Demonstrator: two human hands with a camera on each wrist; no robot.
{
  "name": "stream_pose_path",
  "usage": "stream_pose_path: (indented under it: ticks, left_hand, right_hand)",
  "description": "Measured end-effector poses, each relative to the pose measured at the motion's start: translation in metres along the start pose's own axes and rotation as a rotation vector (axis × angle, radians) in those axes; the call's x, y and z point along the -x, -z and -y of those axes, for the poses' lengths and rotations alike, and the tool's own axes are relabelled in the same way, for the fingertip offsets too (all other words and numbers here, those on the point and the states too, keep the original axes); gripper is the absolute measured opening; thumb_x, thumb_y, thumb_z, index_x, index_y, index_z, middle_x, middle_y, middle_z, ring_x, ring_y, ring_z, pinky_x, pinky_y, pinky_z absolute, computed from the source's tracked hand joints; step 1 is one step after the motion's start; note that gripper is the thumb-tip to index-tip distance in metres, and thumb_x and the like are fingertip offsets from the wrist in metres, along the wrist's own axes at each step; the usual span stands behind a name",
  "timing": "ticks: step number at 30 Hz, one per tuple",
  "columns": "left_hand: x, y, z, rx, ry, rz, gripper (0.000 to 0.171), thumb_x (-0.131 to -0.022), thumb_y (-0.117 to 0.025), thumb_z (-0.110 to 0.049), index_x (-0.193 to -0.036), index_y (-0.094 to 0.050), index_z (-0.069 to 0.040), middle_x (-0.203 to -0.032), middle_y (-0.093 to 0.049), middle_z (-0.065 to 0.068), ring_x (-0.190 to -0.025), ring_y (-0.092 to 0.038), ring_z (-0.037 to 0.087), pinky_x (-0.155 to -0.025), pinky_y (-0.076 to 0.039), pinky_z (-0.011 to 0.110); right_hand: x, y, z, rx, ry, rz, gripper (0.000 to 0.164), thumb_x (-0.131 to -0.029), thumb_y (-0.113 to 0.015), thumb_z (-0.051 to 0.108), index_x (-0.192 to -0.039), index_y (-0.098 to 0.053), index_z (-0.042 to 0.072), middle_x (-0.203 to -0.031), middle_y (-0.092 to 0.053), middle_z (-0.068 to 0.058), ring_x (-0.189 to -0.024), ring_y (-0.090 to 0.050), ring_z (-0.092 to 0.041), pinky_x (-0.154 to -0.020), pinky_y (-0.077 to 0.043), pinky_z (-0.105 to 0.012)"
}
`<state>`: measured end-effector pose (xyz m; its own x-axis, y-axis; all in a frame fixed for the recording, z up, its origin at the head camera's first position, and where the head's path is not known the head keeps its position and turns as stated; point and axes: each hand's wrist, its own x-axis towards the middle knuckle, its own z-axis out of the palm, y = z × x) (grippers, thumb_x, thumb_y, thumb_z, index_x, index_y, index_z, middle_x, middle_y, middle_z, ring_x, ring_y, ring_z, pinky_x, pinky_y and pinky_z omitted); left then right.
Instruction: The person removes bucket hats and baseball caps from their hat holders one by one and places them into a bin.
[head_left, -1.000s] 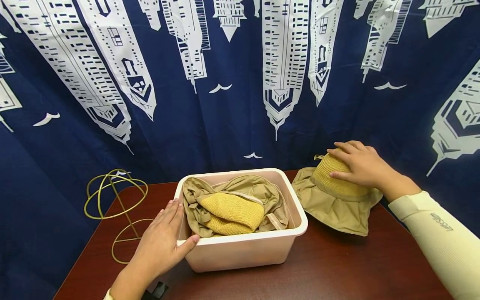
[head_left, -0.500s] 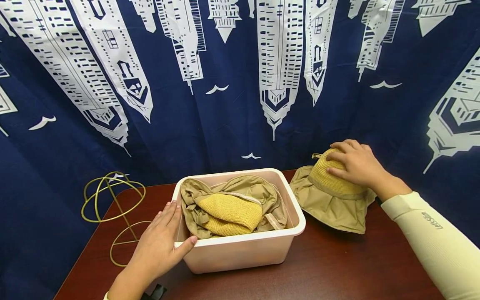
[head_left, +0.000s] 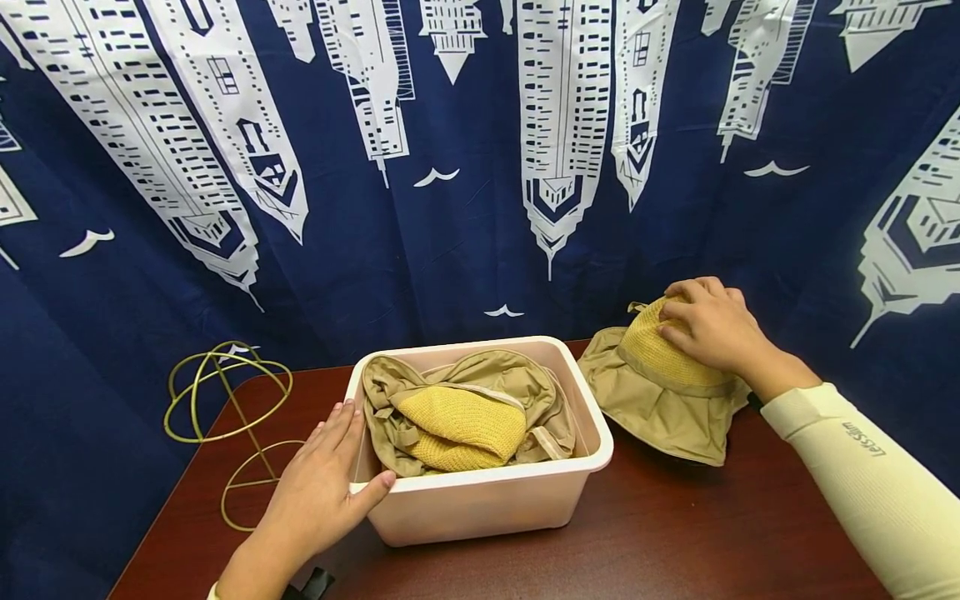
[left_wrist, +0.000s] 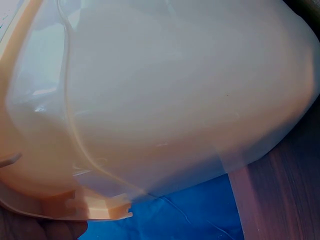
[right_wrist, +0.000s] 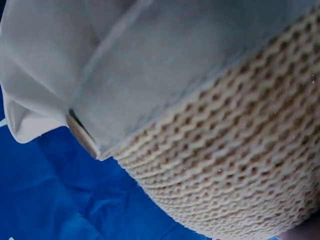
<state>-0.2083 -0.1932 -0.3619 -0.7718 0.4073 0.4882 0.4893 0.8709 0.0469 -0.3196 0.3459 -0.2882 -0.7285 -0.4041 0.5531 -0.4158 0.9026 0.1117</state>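
Observation:
My left hand (head_left: 315, 483) rests against the left end of a pale pink plastic bin (head_left: 480, 510), fingers straight along its side and thumb over the front corner. In the left wrist view the bin's smooth outer wall (left_wrist: 165, 90) fills most of the picture. Inside the bin lies a folded khaki hat with a yellow woven crown (head_left: 465, 421). To the right, my right hand (head_left: 708, 325) grips the top of a sun hat (head_left: 648, 350), fingers bent over its crown. Its woven crown (right_wrist: 225, 155) and cloth brim (right_wrist: 45, 75) show close up in the right wrist view.
A gold wire hat stand (head_left: 260, 450) is at the left, partly behind my left hand. Behind the reddish-brown table (head_left: 660, 533) hangs a navy curtain (head_left: 465, 250) with white buildings. A small black object (head_left: 318, 581) lies near my left wrist.
My right hand's fingers have bent more over the sun hat's crown, and the hat's brim has shifted slightly left. My left hand stays on the bin.

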Motion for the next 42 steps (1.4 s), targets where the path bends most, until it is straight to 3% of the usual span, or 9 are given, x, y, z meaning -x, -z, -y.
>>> stream_pose_path:
  ticks: [16, 36, 42]
  left_hand:
    - [-0.001, 0.003, -0.001, 0.001, -0.028, -0.017, 0.087, -0.092, -0.055, -0.061, -0.139, -0.048, 0.012, -0.147, -0.045, 0.026, -0.14, -0.038, 0.038, -0.111, -0.034, 0.053]
    - [-0.003, 0.002, -0.002, 0.012, -0.022, 0.001, 0.085, -0.092, -0.059, -0.057, -0.14, -0.047, 0.012, -0.148, -0.043, 0.027, -0.14, -0.038, 0.038, -0.111, -0.034, 0.054]
    - [-0.002, 0.002, -0.001, 0.011, -0.004, 0.007, 0.086, -0.09, -0.062, -0.055, -0.141, -0.046, 0.013, -0.148, -0.042, 0.027, -0.14, -0.037, 0.039, -0.111, -0.034, 0.055]
  right_hand:
    - [-0.002, 0.009, -0.006, 0.014, -0.002, -0.027, 0.009, -0.085, -0.074, 0.021, -0.092, -0.072, 0.017, -0.107, -0.058, -0.011, -0.098, -0.046, -0.039, -0.071, -0.034, -0.054]
    - [-0.004, 0.016, -0.007, -0.017, -0.024, -0.074, 0.007, -0.087, -0.073, 0.021, -0.091, -0.07, 0.016, -0.107, -0.058, -0.013, -0.1, -0.045, -0.043, -0.072, -0.032, -0.056]
    - [-0.011, 0.022, -0.006, -0.024, -0.016, -0.043, 0.008, -0.088, -0.072, 0.021, -0.093, -0.07, 0.016, -0.108, -0.058, -0.013, -0.1, -0.045, -0.042, -0.072, -0.033, -0.055]
